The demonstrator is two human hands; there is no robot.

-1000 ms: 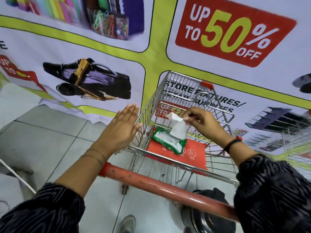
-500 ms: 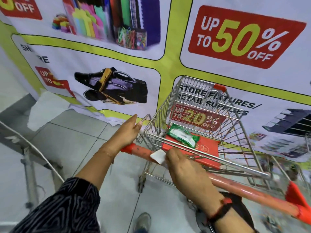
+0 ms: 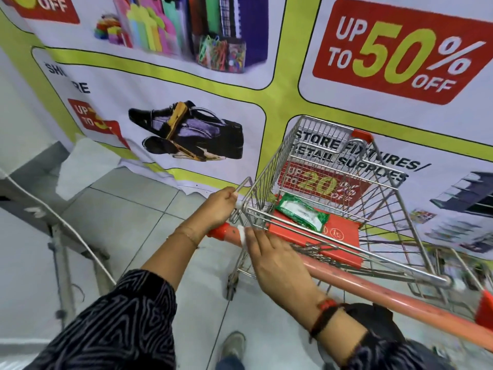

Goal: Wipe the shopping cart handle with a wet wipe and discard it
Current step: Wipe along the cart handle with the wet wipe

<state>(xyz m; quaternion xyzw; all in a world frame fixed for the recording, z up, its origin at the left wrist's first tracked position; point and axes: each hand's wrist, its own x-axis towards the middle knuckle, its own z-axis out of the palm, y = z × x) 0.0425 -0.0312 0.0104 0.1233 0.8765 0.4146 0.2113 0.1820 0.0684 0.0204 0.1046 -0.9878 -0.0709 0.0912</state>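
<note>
My left hand [image 3: 217,209] is curled around the cart's wire frame at the near left corner, its grip closed on the metal. Just at its four o'clock, my right hand [image 3: 277,260] presses a white wipe [image 3: 242,234] onto the left end of the orange handle [image 3: 373,291], fingers flat over it. At two o'clock, the green wipe pack [image 3: 301,215] lies on the cart [image 3: 384,182] seat flap.

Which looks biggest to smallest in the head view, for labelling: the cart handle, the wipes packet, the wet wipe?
1. Cart handle, longest by far.
2. Wipes packet on the red seat flap.
3. Wet wipe, mostly hidden under the right hand, so its true size is unsure.
</note>
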